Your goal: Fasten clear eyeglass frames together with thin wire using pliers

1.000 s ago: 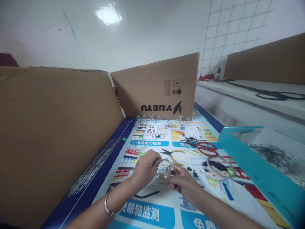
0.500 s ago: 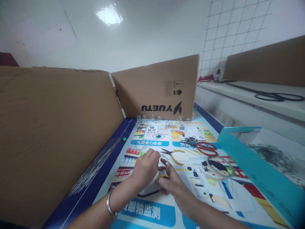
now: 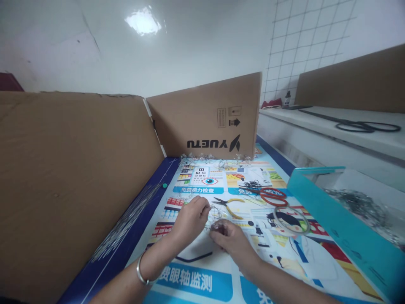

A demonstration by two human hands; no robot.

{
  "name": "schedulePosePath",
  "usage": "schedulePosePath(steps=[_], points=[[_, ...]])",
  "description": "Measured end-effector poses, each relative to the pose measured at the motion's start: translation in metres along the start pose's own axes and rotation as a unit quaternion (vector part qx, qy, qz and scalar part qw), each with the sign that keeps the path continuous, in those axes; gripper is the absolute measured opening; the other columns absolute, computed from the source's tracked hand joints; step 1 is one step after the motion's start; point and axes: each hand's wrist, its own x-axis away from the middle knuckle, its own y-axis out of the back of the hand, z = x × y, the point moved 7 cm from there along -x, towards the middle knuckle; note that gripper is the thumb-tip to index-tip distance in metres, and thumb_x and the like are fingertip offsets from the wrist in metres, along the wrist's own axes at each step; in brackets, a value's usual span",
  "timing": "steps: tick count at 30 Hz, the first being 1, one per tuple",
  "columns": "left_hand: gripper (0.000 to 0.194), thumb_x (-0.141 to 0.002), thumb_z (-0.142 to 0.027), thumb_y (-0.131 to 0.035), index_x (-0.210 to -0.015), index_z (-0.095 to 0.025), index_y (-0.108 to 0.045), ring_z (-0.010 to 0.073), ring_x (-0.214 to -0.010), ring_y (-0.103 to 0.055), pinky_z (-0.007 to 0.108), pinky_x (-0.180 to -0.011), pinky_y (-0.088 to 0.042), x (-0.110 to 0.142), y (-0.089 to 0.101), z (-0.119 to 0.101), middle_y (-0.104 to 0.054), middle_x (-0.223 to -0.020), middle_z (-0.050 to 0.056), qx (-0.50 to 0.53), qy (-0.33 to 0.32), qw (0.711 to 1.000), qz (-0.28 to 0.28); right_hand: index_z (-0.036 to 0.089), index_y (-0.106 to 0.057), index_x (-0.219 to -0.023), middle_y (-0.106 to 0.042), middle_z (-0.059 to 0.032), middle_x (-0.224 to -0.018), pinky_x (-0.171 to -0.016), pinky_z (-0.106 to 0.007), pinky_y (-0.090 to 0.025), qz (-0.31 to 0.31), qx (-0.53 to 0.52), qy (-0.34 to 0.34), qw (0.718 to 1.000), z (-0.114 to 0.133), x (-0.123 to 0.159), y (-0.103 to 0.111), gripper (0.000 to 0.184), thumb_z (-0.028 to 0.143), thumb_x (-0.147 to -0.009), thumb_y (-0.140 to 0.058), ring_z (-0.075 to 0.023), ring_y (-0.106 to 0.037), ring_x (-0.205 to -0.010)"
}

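Note:
My left hand [image 3: 192, 217], a silver bangle on its wrist, has its fingers closed in a pinch at one end of a thin silver wire piece [image 3: 216, 214] with small clear bits on it. My right hand [image 3: 236, 242] grips the lower part of the same piece, thumb and fingers curled together. Part of the piece is hidden by the fingers, and its exact form is hard to make out. Just beyond the hands lie pliers with yellow handles [image 3: 233, 207], jaws pointing left.
Right of the pliers are red-handled scissors [image 3: 274, 197], a round coil [image 3: 292, 220] and small black loops [image 3: 253, 184]. A teal box [image 3: 335, 228] holds silver pieces. Straight wires [image 3: 126, 223] lie along the left, beside cardboard panels [image 3: 202, 118]. Shiny wire pieces [image 3: 196, 158] line the back.
My right hand has turned and closed more tightly around the wire piece, its fingers now curled in. My left hand keeps its pinch and has shifted slightly left.

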Motion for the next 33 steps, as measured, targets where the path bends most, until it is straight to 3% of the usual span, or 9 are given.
schedulePosePath(steps=[3, 7, 10, 16, 19, 23, 26, 30, 33], points=[[0.014, -0.083, -0.010, -0.045, -0.074, -0.018, -0.052, 0.0142, -0.070, -0.053, 0.024, -0.063, -0.038, -0.001, 0.007, 0.000, -0.057, -0.074, 0.000, 0.002, -0.010, 1.000, -0.006, 0.018, -0.052, -0.069, -0.045, 0.0049, -0.060, -0.048, -0.023, -0.027, 0.003, 0.010, 0.019, 1.000, 0.001, -0.002, 0.003, 0.030, 0.037, -0.061, -0.074, -0.0088, -0.038, -0.053], [0.012, -0.082, -0.010, -0.048, -0.074, -0.018, -0.053, 0.0139, -0.070, -0.053, 0.024, -0.064, -0.038, -0.004, 0.020, -0.002, -0.058, -0.074, 0.000, 0.017, -0.030, 0.999, -0.004, 0.020, -0.055, -0.084, -0.049, 0.0040, -0.069, -0.049, -0.022, -0.029, 0.037, -0.013, 0.025, 0.999, 0.003, -0.001, 0.004, 0.038, 0.038, -0.058, -0.076, -0.0095, -0.040, -0.057], [0.011, -0.080, -0.009, -0.051, -0.075, -0.018, -0.054, 0.0132, -0.069, -0.054, 0.022, -0.064, -0.039, -0.006, 0.029, -0.006, -0.059, -0.073, 0.000, 0.040, -0.048, 0.998, 0.007, 0.021, -0.055, -0.093, -0.052, 0.0026, -0.076, -0.050, -0.022, -0.031, 0.049, -0.035, 0.017, 0.998, 0.006, 0.002, 0.004, 0.037, 0.041, -0.066, -0.070, -0.0096, -0.043, -0.059], [0.010, -0.080, -0.009, -0.055, -0.074, -0.017, -0.056, 0.0122, -0.069, -0.054, 0.021, -0.064, -0.039, -0.003, 0.030, -0.015, -0.060, -0.072, 0.000, 0.068, -0.068, 0.995, 0.028, 0.027, -0.053, -0.107, -0.054, -0.0008, -0.098, -0.061, -0.025, -0.039, 0.054, -0.087, -0.004, 0.995, 0.011, 0.003, -0.002, 0.051, 0.044, -0.063, -0.074, -0.0146, -0.053, -0.078], [0.011, -0.081, -0.009, -0.055, -0.074, -0.017, -0.057, 0.0119, -0.070, -0.055, 0.021, -0.064, -0.038, -0.001, 0.027, -0.021, -0.061, -0.072, -0.001, 0.078, -0.075, 0.993, 0.055, 0.028, -0.055, -0.104, -0.055, 0.0004, -0.090, -0.063, -0.026, -0.039, 0.055, -0.096, 0.002, 0.994, 0.015, 0.001, -0.005, 0.052, 0.045, -0.060, -0.077, -0.0138, -0.052, -0.075], [0.011, -0.080, -0.008, -0.057, -0.072, -0.016, -0.057, 0.0107, -0.069, -0.055, 0.020, -0.064, -0.037, -0.001, 0.027, -0.027, -0.061, -0.071, -0.001, 0.105, -0.085, 0.988, 0.077, 0.018, -0.061, -0.079, -0.050, 0.0016, -0.065, -0.055, -0.024, -0.035, 0.064, -0.084, 0.003, 0.994, 0.015, -0.002, -0.009, 0.036, 0.050, -0.065, -0.072, -0.0108, -0.045, -0.060], [0.012, -0.078, -0.005, -0.056, -0.073, -0.016, -0.057, 0.0108, -0.069, -0.055, 0.020, -0.065, -0.038, -0.001, 0.028, -0.026, -0.062, -0.071, -0.001, 0.103, -0.089, 0.987, 0.088, 0.016, -0.060, -0.069, -0.051, 0.0014, -0.061, -0.050, -0.024, -0.031, 0.067, -0.073, -0.001, 0.995, 0.012, -0.006, -0.010, 0.033, 0.047, -0.065, -0.073, -0.0093, -0.042, -0.053], [0.010, -0.082, -0.009, -0.054, -0.076, -0.017, -0.057, 0.0119, -0.072, -0.055, 0.021, -0.065, -0.038, -0.001, 0.032, -0.021, -0.061, -0.075, 0.000, 0.070, -0.095, 0.989, 0.091, 0.020, -0.063, -0.086, -0.059, 0.0001, -0.074, -0.053, -0.025, -0.035, 0.059, -0.067, 0.007, 0.996, 0.009, -0.012, 0.005, 0.038, 0.034, -0.054, -0.079, -0.0116, -0.048, -0.058], [0.009, -0.085, -0.014, -0.053, -0.078, -0.017, -0.057, 0.0132, -0.074, -0.055, 0.022, -0.065, -0.039, -0.002, 0.035, -0.015, -0.061, -0.077, 0.001, 0.027, -0.081, 0.992, 0.096, 0.022, -0.061, -0.102, -0.061, -0.0028, -0.091, -0.059, -0.027, -0.039, 0.032, -0.066, 0.024, 0.997, 0.010, -0.013, 0.024, 0.041, 0.038, -0.065, -0.070, -0.0159, -0.054, -0.075]])
